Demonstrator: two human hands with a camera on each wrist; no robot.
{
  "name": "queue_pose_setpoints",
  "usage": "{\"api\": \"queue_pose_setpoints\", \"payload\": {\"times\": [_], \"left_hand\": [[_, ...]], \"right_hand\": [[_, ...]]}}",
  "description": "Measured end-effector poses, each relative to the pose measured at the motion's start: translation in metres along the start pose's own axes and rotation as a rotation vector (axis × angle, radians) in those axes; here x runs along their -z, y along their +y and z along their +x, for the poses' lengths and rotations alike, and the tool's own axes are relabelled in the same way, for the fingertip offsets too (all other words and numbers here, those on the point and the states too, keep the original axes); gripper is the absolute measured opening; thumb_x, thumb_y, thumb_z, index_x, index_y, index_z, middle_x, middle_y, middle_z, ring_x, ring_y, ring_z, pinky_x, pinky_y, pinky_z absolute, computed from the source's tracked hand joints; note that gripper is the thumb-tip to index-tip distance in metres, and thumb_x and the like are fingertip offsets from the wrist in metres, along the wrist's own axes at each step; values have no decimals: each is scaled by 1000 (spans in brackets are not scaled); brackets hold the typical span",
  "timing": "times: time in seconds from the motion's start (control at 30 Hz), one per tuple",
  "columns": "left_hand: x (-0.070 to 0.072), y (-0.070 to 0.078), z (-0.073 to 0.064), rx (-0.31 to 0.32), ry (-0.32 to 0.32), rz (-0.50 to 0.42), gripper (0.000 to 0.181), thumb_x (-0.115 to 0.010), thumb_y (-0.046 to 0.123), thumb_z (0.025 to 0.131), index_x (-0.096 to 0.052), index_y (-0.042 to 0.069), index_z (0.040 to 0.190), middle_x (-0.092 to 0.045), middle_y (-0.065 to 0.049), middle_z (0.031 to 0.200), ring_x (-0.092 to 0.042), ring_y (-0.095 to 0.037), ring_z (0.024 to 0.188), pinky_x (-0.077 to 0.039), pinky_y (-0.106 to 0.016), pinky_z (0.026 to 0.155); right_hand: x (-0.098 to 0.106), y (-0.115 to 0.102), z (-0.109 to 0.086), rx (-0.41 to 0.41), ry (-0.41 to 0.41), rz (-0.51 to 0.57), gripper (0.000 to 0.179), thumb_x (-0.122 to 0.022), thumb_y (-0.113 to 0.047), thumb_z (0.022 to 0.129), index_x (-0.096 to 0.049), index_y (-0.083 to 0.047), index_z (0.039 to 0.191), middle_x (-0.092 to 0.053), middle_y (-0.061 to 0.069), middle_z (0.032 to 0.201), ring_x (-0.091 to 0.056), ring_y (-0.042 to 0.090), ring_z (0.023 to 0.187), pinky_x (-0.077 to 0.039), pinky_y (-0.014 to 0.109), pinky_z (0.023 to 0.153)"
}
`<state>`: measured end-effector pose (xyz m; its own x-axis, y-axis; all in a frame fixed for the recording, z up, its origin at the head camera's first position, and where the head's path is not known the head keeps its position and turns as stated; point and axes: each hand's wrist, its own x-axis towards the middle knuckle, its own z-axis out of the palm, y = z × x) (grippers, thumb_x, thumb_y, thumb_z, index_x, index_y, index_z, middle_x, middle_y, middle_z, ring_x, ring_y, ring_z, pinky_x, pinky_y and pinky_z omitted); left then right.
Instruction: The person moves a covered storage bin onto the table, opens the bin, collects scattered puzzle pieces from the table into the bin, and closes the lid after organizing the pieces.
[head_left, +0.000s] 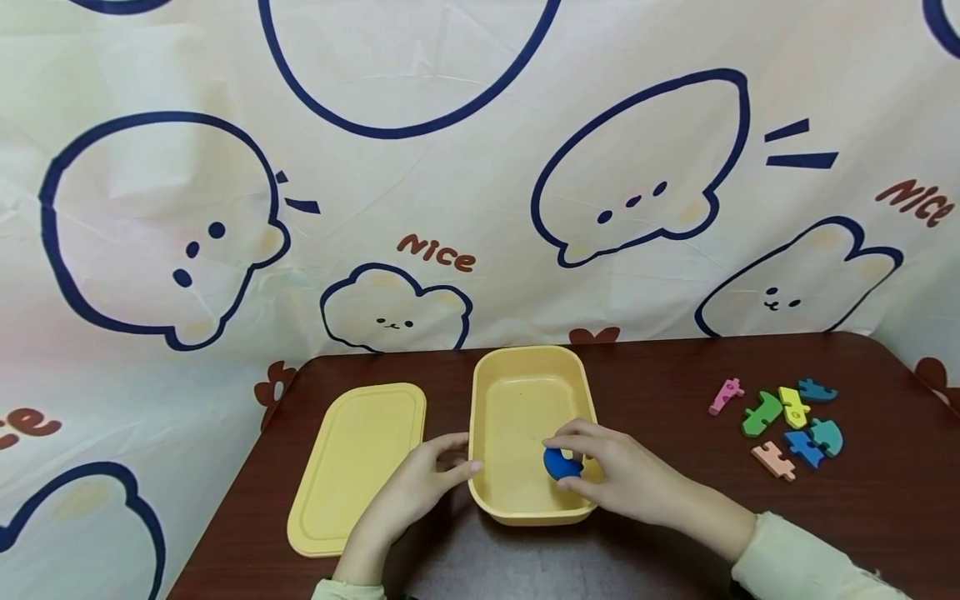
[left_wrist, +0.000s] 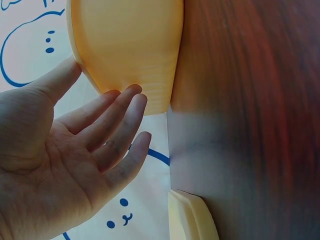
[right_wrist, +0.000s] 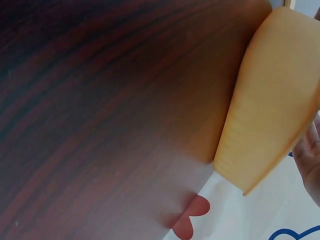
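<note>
In the head view a yellow plastic box (head_left: 517, 408) stands without its lid at the middle of the table. My right hand (head_left: 630, 475) reaches over its right rim and pinches a rounded blue puzzle piece (head_left: 561, 465) between thumb and fingers, inside the box's outline. At the box's left side is my left hand (head_left: 416, 487), thumb by the rim. The left wrist view shows the left hand (left_wrist: 75, 135) with loosely extended fingers, their tips against the outer wall of the box (left_wrist: 130, 45). Only the edge of the right hand (right_wrist: 309, 160) shows in the right wrist view.
Left of the box lies its yellow lid (head_left: 360, 467), flat on the dark wood table (head_left: 660, 383). Several puzzle pieces are spread at the right, among them a pink one (head_left: 725, 396), a green one (head_left: 762, 414) and a salmon one (head_left: 773, 461). A printed cloth (head_left: 495, 192) hangs behind.
</note>
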<state>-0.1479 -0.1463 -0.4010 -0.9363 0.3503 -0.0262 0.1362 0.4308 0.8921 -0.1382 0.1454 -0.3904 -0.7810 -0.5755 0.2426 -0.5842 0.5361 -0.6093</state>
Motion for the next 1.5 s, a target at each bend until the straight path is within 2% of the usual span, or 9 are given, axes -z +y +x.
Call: {"api": "queue_pose_setpoints", "payload": {"times": [0.43,0.93,1.27,1.5], "left_hand": [[0,2,0,1,-4,9,48,-70,21,94,-57,-5,132,-64,-17,123,-66,-27,105,-52,-45,90],[0,2,-2,21,6,1,49,-72,23,93,-58,-4,131,-64,-16,123,-66,-27,105,-52,-45,89],[0,2,-3,22,7,-1,49,-71,22,93,-57,-5,132,-63,-17,124,-65,-27,105,-51,-45,90],[0,2,-2,18,3,2,48,-71,22,93,-58,-4,132,-64,-16,123,-65,-27,105,-52,-45,90]], "right_hand": [[-7,3,-2,4,-21,-6,42,-78,-18,87,-66,-6,125,-59,-9,117,-57,3,92,-53,29,80],[-10,3,-2,13,-29,-12,41,-78,-19,87,-67,-7,125,-59,-10,117,-56,3,93,-53,29,81],[-11,4,-3,79,9,-29,39,-75,-21,90,-66,-10,126,-61,-3,118,-58,4,89,-51,27,75],[-9,4,-3,110,49,-8,37,-75,-17,90,-67,-10,125,-63,-2,116,-59,8,89,-52,30,78]]}}
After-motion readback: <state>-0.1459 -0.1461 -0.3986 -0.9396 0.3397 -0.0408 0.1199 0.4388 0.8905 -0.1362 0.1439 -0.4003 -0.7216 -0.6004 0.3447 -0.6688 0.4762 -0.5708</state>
